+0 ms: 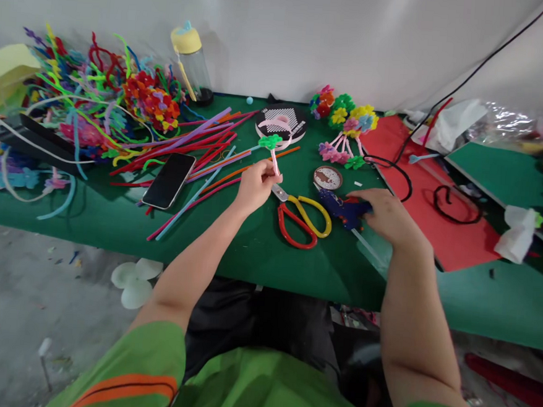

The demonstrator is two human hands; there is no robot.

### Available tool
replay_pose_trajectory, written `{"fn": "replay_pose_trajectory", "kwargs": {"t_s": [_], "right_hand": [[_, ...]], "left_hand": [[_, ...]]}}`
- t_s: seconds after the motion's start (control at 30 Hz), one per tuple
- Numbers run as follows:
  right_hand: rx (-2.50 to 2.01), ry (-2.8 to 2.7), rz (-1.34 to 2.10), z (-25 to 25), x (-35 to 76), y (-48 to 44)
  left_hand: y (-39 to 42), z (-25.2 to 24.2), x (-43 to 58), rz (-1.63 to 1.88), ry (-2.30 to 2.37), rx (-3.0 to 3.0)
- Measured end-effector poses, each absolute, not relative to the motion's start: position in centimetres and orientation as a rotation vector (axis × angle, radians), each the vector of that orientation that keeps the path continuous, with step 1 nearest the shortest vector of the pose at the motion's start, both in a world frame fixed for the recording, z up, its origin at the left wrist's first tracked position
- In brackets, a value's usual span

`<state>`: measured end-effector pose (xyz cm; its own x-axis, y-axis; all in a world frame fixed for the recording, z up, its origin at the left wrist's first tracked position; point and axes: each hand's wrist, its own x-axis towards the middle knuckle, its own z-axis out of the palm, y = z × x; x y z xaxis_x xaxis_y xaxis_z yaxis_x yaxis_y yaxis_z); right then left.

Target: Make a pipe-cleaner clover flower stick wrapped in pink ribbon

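1. Left hand (254, 187) is pinched shut on the pink stem of a little pipe-cleaner flower (270, 142), green blossom up top, held just over the green table (295, 261).
2. Right hand (386, 218) lies over the blue glue gun (340, 209). Can't tell if it's really gripping it or just resting there.
3. Between the hands are the scissors (298, 221), lying open, with a round tin (328, 178) just behind them.
4. Further back there's a bunch of finished flowers (347, 119), so a fair few look done.
5. Off to the left there's a heap of loose pipe cleaners (200, 155) beside a phone (168, 179), so I'd say plenty is still unused.
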<state>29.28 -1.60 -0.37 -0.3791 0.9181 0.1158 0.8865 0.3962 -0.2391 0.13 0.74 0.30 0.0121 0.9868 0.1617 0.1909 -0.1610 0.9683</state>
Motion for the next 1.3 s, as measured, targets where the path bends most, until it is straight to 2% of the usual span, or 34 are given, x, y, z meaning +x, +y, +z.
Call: {"fn": "replay_pose_trajectory", "kwargs": {"t_s": [0.13, 0.27, 0.4, 0.57, 0.73, 1.0, 1.3], "right_hand": [[-1.609, -2.408, 0.205, -0.2, 29.5, -1.8], [-1.677, -2.269, 0.02, 2.4, 26.5, -3.2], [-1.602, -2.467, 0.22, 4.6, 20.7, -4.6], [-1.74, -2.635, 0.201, 2.6, 15.6, -5.1], [-1.727, -2.617, 0.263, 0.9, 15.7, -4.9], [-1.645, -2.38, 0.732, 3.5, 20.5, -5.1], [-1.711, -1.982, 1.21, 7.4, 24.9, -6.9]], "left_hand": [[0.5, 0.3, 0.1, 1.213, 1.326, 1.637], [0.4, 0.4, -0.1, 1.18, 1.359, 1.728], [0.3, 0.8, -0.2, 1.169, 1.381, 1.734], [0.8, 0.6, -0.5, 1.227, 1.392, 1.651], [1.6, 0.1, -1.0, 1.361, 1.191, 1.437], [2.0, 1.1, -1.6, 1.566, 0.917, 1.189], [2.6, 0.5, -2.7, 1.651, 0.868, 1.082]]}}
